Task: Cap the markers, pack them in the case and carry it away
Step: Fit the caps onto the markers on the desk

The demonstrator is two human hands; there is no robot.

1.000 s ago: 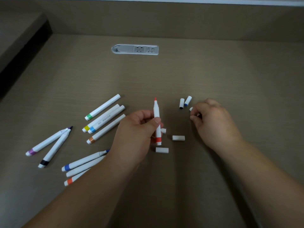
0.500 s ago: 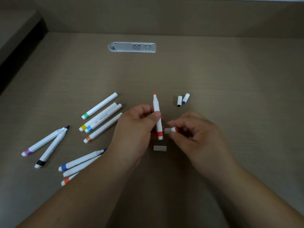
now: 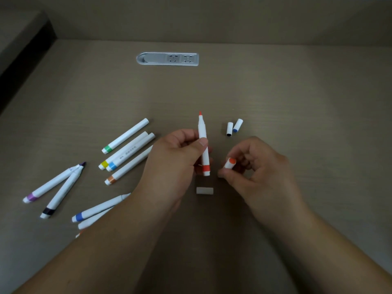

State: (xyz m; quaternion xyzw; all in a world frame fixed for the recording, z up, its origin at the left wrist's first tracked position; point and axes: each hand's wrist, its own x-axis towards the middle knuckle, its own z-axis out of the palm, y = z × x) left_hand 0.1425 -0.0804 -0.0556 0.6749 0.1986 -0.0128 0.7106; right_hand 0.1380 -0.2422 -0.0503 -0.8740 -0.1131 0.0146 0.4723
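Desk (image 3: 275,92); marker (image 3: 203,143), cap (image 3: 230,163) pinched.

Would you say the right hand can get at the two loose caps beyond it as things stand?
Probably not right away: the path to the two caps looks open across bare desk, but the right hand is already holding the red cap.

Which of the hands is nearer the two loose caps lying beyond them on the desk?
Right. The right hand sits just below the two loose caps; the left hand, holding the red marker, is farther off to their left.
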